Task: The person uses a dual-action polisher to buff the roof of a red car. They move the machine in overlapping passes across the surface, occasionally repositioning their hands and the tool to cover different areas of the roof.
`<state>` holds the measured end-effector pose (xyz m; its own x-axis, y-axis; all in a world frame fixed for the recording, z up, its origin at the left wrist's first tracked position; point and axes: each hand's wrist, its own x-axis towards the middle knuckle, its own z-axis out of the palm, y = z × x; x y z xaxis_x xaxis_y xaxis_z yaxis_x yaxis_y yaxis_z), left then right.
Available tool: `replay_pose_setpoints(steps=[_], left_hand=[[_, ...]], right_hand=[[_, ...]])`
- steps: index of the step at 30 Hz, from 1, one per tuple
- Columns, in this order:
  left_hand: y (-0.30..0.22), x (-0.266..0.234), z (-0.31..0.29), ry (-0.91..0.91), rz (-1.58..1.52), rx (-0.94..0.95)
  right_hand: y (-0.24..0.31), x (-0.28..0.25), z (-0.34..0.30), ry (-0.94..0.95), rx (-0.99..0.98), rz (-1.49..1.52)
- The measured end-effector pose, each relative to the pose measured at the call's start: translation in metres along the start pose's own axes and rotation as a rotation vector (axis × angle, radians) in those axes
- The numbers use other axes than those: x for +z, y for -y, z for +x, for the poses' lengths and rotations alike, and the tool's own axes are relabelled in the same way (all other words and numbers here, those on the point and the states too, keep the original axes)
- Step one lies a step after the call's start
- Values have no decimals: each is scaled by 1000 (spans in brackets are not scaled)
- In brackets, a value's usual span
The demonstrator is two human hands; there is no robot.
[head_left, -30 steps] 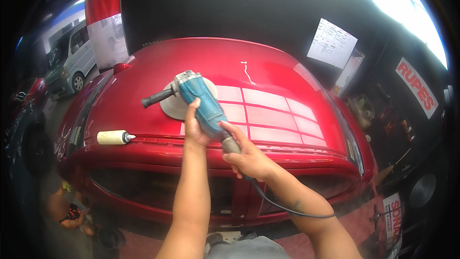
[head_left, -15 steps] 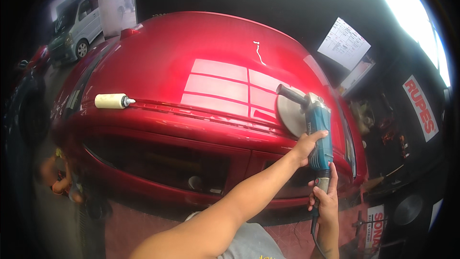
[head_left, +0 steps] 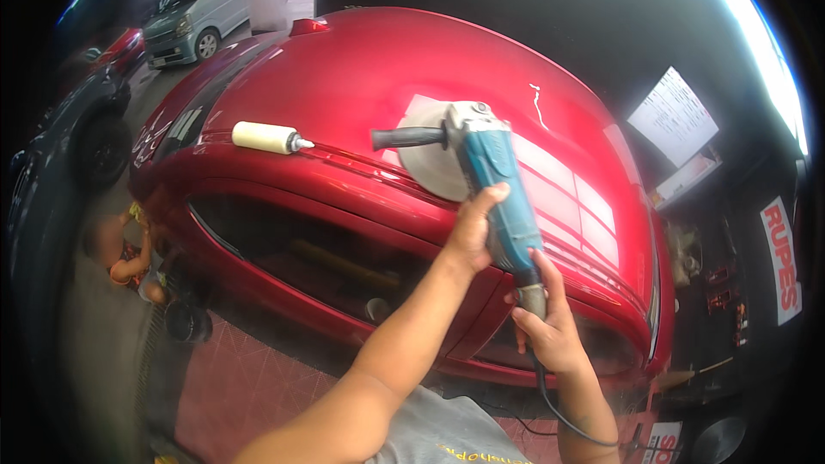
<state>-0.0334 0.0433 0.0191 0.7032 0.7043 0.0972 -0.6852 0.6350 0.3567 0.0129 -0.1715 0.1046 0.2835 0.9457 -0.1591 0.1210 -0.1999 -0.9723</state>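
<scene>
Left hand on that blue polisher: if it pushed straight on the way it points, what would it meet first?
Probably the round white polishing pad just past the left hand, then the glossy red car roof; depth is unclear.

The car roof [head_left: 361,69] is the landmark. On it, toward the near edge, the polisher [head_left: 481,180] rests with its pad [head_left: 425,163] against the panel and its side handle [head_left: 408,137] pointing left. Left of the polisher, also on the roof, lies a bottle [head_left: 265,137] on its side. The left hand [head_left: 473,228] grips the polisher's body; the right hand [head_left: 546,326] holds its rear end, nearer than the roof edge. Behind the roof, far left, stands a van [head_left: 193,4].
</scene>
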Motion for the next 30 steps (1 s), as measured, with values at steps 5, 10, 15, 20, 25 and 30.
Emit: replay_pose_setpoints(steps=[5,10,15,20,25,30], left_hand=[[-69,-18,-14,24,33,96],[-73,-24,-4,97,22,58],[3,-5,-6,70,-16,-33],[116,42,-20,150,-21,-183],[193,65,-27,235,-7,-361],[224,69,-33,260,16,-405]], right_hand=[[15,35,40,135,-30,-173],[11,37,47,115,-40,-184],[-14,-1,-3,-9,-31,-125],[-57,-45,-87,-290,-4,-62],[-84,-72,-134,-476,-5,-39],[-108,-90,-153,-500,3,-18]])
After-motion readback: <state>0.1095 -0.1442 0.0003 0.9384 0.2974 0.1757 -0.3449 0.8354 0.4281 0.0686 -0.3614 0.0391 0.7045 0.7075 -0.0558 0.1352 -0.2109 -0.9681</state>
